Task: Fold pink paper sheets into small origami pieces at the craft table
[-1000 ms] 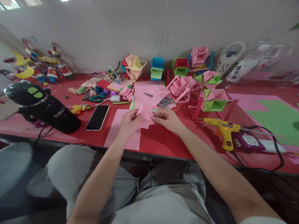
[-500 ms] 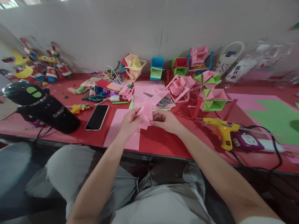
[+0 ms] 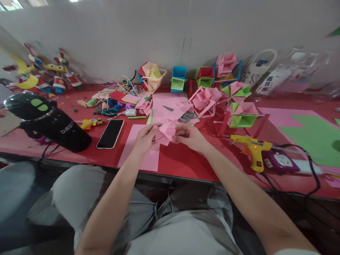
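Between my two hands is a piece of folded pink paper (image 3: 166, 132), held just above the red tabletop (image 3: 185, 160). My left hand (image 3: 146, 137) pinches its left side between thumb and fingers. At the right edge, my right hand (image 3: 190, 137) closes its thumb and fingertips on the same paper. Below my left hand lies a flat pink sheet (image 3: 146, 158). Just beyond the hands, scissors (image 3: 187, 116) rest on a stack of pink and green sheets (image 3: 160, 100).
A black bottle (image 3: 54, 126) and a phone (image 3: 110, 134) are on the left. To the right lies a yellow glue gun (image 3: 253, 148) with its cord. Folded paper models (image 3: 206, 99) line the back, beside a pile of craft scraps (image 3: 123, 99). Green sheets (image 3: 313, 135) lie far right.
The folded paper has tilted and changed shape between my hands, its upper part now lower. My left hand has shifted slightly left.
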Demonstrator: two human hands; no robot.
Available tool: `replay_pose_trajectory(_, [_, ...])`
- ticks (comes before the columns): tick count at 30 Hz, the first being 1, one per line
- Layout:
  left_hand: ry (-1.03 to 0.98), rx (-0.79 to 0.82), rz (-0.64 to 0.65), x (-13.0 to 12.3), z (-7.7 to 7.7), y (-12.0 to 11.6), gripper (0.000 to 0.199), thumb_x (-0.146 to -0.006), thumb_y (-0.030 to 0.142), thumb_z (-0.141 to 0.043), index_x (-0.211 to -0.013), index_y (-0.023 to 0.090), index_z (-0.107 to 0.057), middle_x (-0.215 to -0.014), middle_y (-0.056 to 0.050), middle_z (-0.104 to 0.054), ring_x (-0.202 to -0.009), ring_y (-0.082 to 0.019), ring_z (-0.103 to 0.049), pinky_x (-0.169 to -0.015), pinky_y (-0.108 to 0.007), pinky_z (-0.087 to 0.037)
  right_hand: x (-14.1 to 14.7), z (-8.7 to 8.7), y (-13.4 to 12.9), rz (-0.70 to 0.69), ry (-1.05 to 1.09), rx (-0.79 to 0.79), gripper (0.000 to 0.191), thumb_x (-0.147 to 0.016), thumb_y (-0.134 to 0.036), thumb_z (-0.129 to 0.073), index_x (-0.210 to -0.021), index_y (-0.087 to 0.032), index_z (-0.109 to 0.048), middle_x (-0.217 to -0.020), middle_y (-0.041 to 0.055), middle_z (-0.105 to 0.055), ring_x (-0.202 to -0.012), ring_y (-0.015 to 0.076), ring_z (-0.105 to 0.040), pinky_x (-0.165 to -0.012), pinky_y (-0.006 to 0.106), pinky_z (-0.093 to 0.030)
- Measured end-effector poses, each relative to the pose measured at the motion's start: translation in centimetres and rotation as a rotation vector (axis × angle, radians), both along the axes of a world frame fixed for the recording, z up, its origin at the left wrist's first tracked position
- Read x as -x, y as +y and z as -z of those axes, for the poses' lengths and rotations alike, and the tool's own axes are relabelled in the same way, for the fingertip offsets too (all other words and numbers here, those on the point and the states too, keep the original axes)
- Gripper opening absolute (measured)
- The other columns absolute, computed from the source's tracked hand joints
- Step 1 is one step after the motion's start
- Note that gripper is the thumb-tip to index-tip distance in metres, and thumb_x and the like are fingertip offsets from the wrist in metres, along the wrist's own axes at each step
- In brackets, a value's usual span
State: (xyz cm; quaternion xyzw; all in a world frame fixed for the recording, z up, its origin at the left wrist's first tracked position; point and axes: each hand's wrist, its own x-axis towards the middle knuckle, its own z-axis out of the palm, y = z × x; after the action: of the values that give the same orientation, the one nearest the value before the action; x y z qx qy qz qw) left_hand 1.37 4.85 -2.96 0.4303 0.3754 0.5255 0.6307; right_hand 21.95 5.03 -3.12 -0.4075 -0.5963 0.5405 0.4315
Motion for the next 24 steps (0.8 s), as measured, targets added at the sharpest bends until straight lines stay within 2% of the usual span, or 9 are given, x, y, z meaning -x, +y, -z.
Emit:
replay_pose_trajectory(5, [0.201,-0.128,-0.15,0.0,0.8,0.5,0.033,-0.081,0.044,-0.069,-0.102,0.019,-0.073,-0.073,-0.001,-0.065,-0.063,-0.011,-0.057,-0.06,-0.023,-0.046,0.1,-0.2,-0.2,-0.054,0.023,0.018,0.034,-0.069,-0.024,-0.077,-0.095,-0.019,-0.054,-0.071,-0.0005,-0.071,-0.065,0.016,-0.071,-0.065,0.03,-0.057])
replay_pose_trajectory(8, [0.283,-0.208,-0.214,0.0,1.0,0.7,0.032,-0.081,0.044,-0.067,-0.097,0.017,-0.074,-0.08,-0.003,-0.069,-0.072,-0.014,-0.06,-0.065,-0.024,-0.046,0.3,-0.4,-0.3,-0.094,0.013,0.028,0.031,-0.071,-0.026,-0.076,-0.092,-0.019,-0.055,-0.069,-0.0002,-0.071,-0.067,0.0176,-0.073,-0.065,0.03,-0.059])
replay_pose_trajectory(13, [0.35,-0.259,-0.231,0.1,0.5,0.4,0.03,-0.083,0.043,-0.066,-0.094,0.017,-0.075,-0.089,-0.005,-0.073,-0.084,-0.017,-0.065,-0.072,-0.026,-0.049,0.3,-0.6,-0.4,-0.111,-0.019,0.013,0.03,-0.075,-0.032,-0.076,-0.092,-0.017,-0.055,-0.067,0.0004,-0.07,-0.065,0.0172,-0.072,-0.063,0.029,-0.059])
replay_pose_trajectory(19, [0.449,-0.35,-0.32,0.0,0.0,0.0,0.026,-0.084,0.04,-0.066,-0.091,0.016,-0.075,-0.087,-0.005,-0.074,-0.082,-0.017,-0.067,-0.074,-0.026,-0.051,0.4,-0.6,-0.4,-0.093,-0.033,0.005,0.033,-0.077,-0.036,-0.075,-0.094,-0.017,-0.054,-0.065,0.0,-0.069,-0.063,0.0172,-0.072,-0.061,0.028,-0.058])
replay_pose_trajectory(22, [0.488,-0.378,-0.382,-0.1,-0.1,-0.2,0.025,-0.083,0.04,-0.069,-0.089,0.016,-0.074,-0.081,-0.005,-0.074,-0.077,-0.017,-0.067,-0.072,-0.025,-0.052,0.5,-0.5,-0.3,-0.094,-0.015,0.02,0.034,-0.076,-0.036,-0.076,-0.093,-0.018,-0.053,-0.065,0.0,-0.069,-0.063,0.0175,-0.072,-0.061,0.028,-0.058])
replay_pose_trajectory(24, [0.484,-0.376,-0.381,-0.2,-0.1,-0.3,0.027,-0.08,0.042,-0.072,-0.091,0.017,-0.073,-0.078,-0.004,-0.072,-0.074,-0.016,-0.067,-0.069,-0.025,-0.052,0.5,-0.4,-0.3,-0.091,-0.002,0.033,0.034,-0.076,-0.036,-0.076,-0.093,-0.018,-0.052,-0.066,0.0003,-0.07,-0.063,0.0176,-0.072,-0.062,0.029,-0.058])
